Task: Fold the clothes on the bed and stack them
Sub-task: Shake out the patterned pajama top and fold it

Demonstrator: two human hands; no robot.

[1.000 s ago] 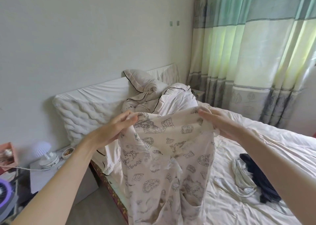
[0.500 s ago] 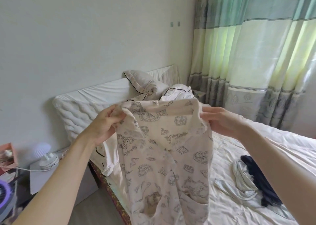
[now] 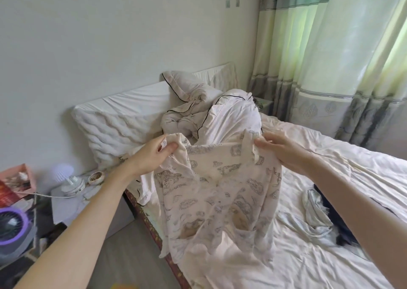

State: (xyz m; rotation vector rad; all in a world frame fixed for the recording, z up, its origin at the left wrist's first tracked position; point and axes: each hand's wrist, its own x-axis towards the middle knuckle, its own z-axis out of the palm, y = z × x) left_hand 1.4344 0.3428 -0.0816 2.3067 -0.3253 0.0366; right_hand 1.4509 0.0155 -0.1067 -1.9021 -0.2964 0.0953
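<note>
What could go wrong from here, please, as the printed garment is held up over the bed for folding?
The left hand and right hand pinch only the top edge of the printed garment, so it may slip or sag unevenly. Its hem hangs at the bed edge and could slide floorward. Laid down, it might cover the dark clothes.

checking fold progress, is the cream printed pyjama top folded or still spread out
Spread out: the cream printed pyjama top hangs open from left hand and right hand.

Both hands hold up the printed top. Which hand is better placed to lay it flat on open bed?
Probably the right hand: it pinches the printed top over the open bed sheet, while the left hand grips it near the bed's edge, over the floor side.
</note>
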